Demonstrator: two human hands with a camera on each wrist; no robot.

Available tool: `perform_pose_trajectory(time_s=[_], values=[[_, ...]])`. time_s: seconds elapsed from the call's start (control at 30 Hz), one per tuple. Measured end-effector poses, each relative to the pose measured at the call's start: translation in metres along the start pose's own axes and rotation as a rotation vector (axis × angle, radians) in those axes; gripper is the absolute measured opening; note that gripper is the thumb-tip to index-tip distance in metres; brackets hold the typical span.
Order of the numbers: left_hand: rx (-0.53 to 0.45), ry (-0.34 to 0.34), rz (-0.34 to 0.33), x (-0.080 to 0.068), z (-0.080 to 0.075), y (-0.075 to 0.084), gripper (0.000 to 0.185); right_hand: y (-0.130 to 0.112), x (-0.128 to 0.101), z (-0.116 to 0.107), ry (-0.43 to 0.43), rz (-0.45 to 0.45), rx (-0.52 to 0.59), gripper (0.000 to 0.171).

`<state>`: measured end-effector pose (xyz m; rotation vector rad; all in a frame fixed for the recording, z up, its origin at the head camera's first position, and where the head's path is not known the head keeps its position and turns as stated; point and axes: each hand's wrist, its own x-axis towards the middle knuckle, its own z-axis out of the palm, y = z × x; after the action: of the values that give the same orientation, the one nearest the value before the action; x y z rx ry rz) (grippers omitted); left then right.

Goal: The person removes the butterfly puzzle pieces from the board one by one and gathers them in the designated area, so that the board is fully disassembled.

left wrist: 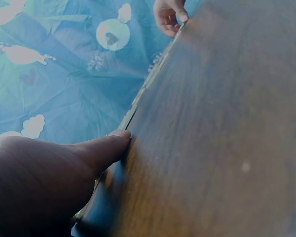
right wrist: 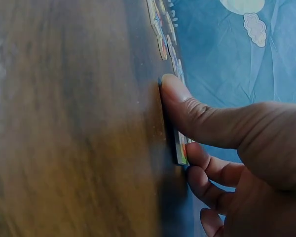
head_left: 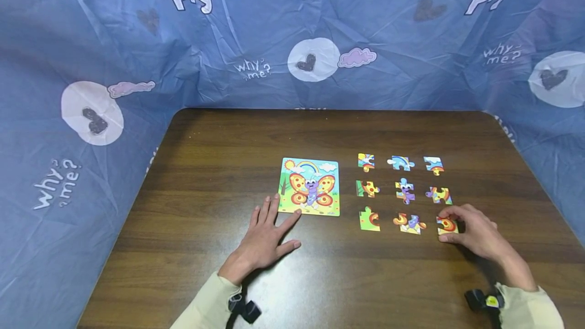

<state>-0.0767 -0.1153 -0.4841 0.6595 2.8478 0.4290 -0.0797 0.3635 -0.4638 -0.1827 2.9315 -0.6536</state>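
A square butterfly picture board (head_left: 310,187) lies on the brown table (head_left: 215,166). To its right, several loose puzzle pieces lie in a three-by-three grid. My left hand (head_left: 279,227) rests flat on the table with its fingers spread, and the forefinger tip touches the board's near left corner. My right hand (head_left: 462,226) pinches the near right piece (head_left: 447,225) of the grid between thumb and curled fingers. The right wrist view shows the thumb (right wrist: 187,108) pressed on that piece's edge (right wrist: 181,148). In the left wrist view, my left thumb (left wrist: 103,148) lies on the wood.
Other pieces include a purple face piece (head_left: 404,190) at the grid's middle and a green one (head_left: 369,219) at its near left. A blue printed sheet (head_left: 91,65) walls the table at the back and both sides. Bare wood (head_left: 347,278) stretches between my forearms.
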Motion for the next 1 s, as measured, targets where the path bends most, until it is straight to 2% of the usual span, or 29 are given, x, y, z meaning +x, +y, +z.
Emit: perform_pose_trajectory(time_s=[0.3,0.83,1.0], values=[[-0.004,-0.002,0.002,0.0022,0.0002,0.001,0.066,0.0056,0.0016,0.0005,0.009,-0.041,0.012,0.049],[-0.054,0.006,0.014,0.0026,-0.0004,0.0007,0.068,0.0091,-0.0023,0.0018,0.049,-0.063,0.036,0.046],[-0.085,0.002,0.014,0.0014,-0.0012,-0.0003,0.069,0.0087,-0.0033,0.0017,0.056,-0.082,0.046,0.055]])
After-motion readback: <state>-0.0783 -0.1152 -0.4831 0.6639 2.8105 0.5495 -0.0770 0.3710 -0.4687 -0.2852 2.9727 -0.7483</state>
